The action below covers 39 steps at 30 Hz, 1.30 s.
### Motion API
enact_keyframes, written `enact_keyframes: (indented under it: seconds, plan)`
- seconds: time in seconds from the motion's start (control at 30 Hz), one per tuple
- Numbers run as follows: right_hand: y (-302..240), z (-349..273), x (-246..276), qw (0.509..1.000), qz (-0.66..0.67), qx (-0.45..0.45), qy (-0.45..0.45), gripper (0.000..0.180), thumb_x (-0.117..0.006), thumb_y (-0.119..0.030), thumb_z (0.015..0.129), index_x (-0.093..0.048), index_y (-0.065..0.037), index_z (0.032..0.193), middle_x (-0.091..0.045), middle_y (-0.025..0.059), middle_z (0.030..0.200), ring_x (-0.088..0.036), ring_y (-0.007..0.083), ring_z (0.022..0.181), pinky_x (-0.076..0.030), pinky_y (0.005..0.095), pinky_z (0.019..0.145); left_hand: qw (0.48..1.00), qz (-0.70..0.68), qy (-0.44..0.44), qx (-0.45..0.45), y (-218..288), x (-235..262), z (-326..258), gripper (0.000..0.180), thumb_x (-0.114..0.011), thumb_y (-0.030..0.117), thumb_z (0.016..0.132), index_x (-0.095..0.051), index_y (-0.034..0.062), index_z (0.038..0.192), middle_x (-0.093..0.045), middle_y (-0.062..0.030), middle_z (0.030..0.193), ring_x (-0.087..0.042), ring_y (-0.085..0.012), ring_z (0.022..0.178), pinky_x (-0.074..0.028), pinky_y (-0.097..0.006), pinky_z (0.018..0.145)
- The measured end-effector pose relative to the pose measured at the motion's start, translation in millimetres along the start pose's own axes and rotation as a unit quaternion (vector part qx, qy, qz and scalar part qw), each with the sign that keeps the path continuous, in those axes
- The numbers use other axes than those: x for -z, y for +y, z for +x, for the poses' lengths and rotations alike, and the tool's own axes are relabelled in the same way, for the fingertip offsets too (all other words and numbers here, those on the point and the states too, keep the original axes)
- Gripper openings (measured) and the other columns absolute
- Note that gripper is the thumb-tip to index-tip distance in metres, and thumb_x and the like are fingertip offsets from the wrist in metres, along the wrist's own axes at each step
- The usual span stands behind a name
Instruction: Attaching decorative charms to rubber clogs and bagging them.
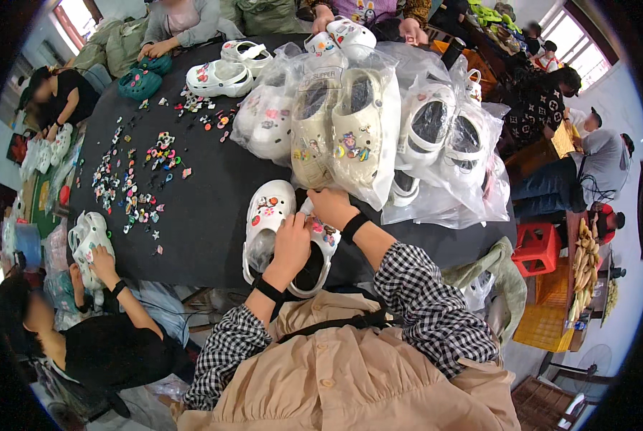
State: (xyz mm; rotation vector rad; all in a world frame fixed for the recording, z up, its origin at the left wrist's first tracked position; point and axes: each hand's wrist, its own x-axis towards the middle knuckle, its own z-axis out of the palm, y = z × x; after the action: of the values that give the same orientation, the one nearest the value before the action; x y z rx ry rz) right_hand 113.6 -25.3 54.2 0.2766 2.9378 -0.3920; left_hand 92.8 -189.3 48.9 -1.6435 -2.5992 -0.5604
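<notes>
My left hand (290,244) grips white clog (314,255), right hand (330,206) pinches its toe. Sister clog (265,215) already charmed. Loose charms (131,183) remain on counter (206,194); bagged pairs (350,129) done.

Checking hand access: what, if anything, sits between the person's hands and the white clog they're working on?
Nothing visible: the left hand and right hand both rest directly on the white clog; its mate lies alongside.

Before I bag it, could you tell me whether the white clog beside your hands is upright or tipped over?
Upright: the white clog rests sole-down on the black table, its charm-dotted top facing up.
</notes>
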Motion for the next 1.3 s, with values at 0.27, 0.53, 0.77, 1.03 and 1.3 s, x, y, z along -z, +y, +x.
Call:
enact_keyframes:
  seconds: [0.27,0.53,0.77,1.03,1.3]
  plan:
    - [11.4,5.2,-6.5,0.998,0.05,0.008,-0.048,0.042,-0.066,-0.025,0.081,-0.057,-0.011,0.12,-0.067,0.0144,0.09,-0.066,0.0309,0.089,-0.052,0.0404,0.075,1.0,0.003,-0.009,0.018,-0.7,0.9,2.9,0.031,-0.06,0.003,0.075,-0.06,-0.0005,0.106,-0.05,-0.0113,0.094,-0.052,-0.0279,0.093,-0.047,-0.04,0.079]
    - [18.2,-24.0,-5.8,0.966,0.2,0.117,0.116,0.018,-0.059,-0.017,0.085,-0.071,-0.01,0.095,-0.062,0.0131,0.085,-0.062,0.0323,0.082,-0.049,0.0404,0.075,0.998,-0.057,-0.008,0.02,2.6,13.5,-6.6,0.053,-0.063,0.001,0.069,-0.051,-0.0003,0.121,-0.05,-0.014,0.099,-0.051,-0.0326,0.099,-0.045,-0.041,0.083]
    - [27.5,-34.6,-1.8,0.921,0.38,-0.02,0.08,0.02,-0.058,-0.018,0.087,-0.058,-0.004,0.101,-0.063,0.0133,0.093,-0.063,0.0276,0.086,-0.048,0.035,0.074,0.956,-0.276,0.014,0.103,20.3,55.9,-24.8,0.037,-0.06,0.003,0.083,-0.054,-0.0027,0.119,-0.055,-0.017,0.113,-0.054,-0.0323,0.107,-0.045,-0.037,0.092]
    - [34.9,-30.7,-9.6,0.889,0.455,-0.016,0.048,0.021,-0.064,-0.015,0.085,-0.061,-0.001,0.1,-0.062,0.008,0.094,-0.059,0.0171,0.087,-0.046,0.0292,0.078,0.574,-0.748,-0.147,0.3,19.9,42.0,-49.2,0.036,-0.052,0.013,0.096,-0.048,-0.0058,0.127,-0.053,-0.0149,0.128,-0.053,-0.0214,0.115,-0.043,-0.033,0.101]
    - [29.8,-14.0,-11.7,0.914,0.397,0.071,0.037,0.019,-0.061,-0.01,0.081,-0.059,0.0,0.097,-0.062,0.0152,0.089,-0.062,0.0277,0.08,-0.048,0.0352,0.073,0.259,-0.905,-0.043,0.334,27.9,-16.9,-47.0,0.029,-0.044,0.03,0.101,-0.053,0.0075,0.117,-0.056,-0.0027,0.119,-0.054,-0.0207,0.107,-0.037,-0.035,0.102]
